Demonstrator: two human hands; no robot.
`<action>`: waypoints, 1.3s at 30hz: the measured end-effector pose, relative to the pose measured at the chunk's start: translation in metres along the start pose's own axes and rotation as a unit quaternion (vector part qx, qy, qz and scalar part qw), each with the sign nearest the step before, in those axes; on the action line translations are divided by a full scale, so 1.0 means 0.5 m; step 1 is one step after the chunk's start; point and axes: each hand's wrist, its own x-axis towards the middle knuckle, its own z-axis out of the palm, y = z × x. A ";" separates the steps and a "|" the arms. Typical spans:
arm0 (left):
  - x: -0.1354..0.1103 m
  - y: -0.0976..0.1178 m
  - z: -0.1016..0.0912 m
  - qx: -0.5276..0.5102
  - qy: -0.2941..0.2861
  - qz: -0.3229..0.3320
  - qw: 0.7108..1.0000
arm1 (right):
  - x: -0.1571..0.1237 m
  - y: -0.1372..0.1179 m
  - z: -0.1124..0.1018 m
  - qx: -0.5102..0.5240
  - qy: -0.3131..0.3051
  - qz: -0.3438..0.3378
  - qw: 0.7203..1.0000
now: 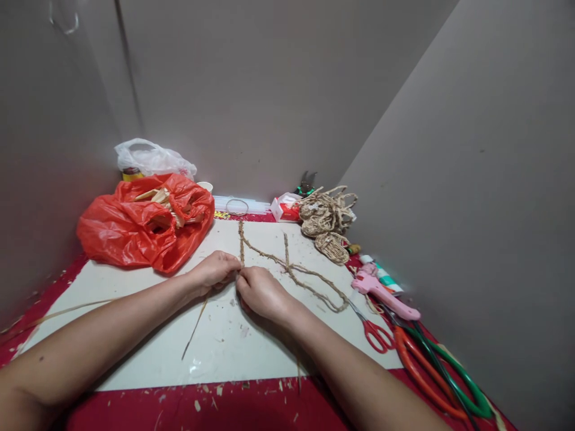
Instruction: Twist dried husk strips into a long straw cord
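Note:
A thin brown plaited cord of plant fibre (241, 242) lies upright across the white board (153, 335), its near end running into my fingers. My left hand (216, 269) is closed in a pinch on it from the left. Right beside it, my right hand (263, 292) is also closed on the cord, knuckles up; its fingertips are mostly hidden. Loose fibre strands trail out below my hands, one strand (195, 329) slanting down on the left. A twisted cord (265, 254) branches off to the right and forms a long loop.
An open red plastic bag (121, 227) holding pale husks sits at the back left. Bundled rope coils (326, 221) lie at the back right. Red-handled scissors (377, 336), a pink glue gun (386, 293) and orange and green-handled tools (462, 374) line the right edge. Grey walls enclose the board.

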 end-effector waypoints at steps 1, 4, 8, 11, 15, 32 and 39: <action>0.000 0.000 0.000 0.002 -0.006 0.004 1.000 | -0.010 -0.009 -0.004 -0.028 0.001 -0.020 0.999; -0.001 0.003 -0.004 -0.001 -0.024 0.009 1.000 | -0.042 -0.033 -0.030 -0.031 -0.101 -0.103 0.989; -0.004 0.013 -0.009 -0.044 -0.033 0.016 0.998 | -0.042 -0.024 -0.080 0.118 -0.105 -0.118 0.980; -0.006 0.019 -0.009 -0.064 -0.044 0.009 0.997 | -0.005 0.013 -0.091 0.159 0.144 -0.060 0.975; -0.006 0.018 -0.007 -0.063 -0.067 0.013 0.996 | 0.037 0.044 -0.056 0.287 0.023 0.000 0.958; -0.013 0.034 -0.030 0.296 0.005 0.111 0.949 | 0.052 0.054 -0.031 0.490 -0.109 0.115 0.857; -0.056 0.031 0.028 0.466 0.093 0.148 0.868 | 0.043 0.037 -0.013 0.521 -0.053 0.119 0.844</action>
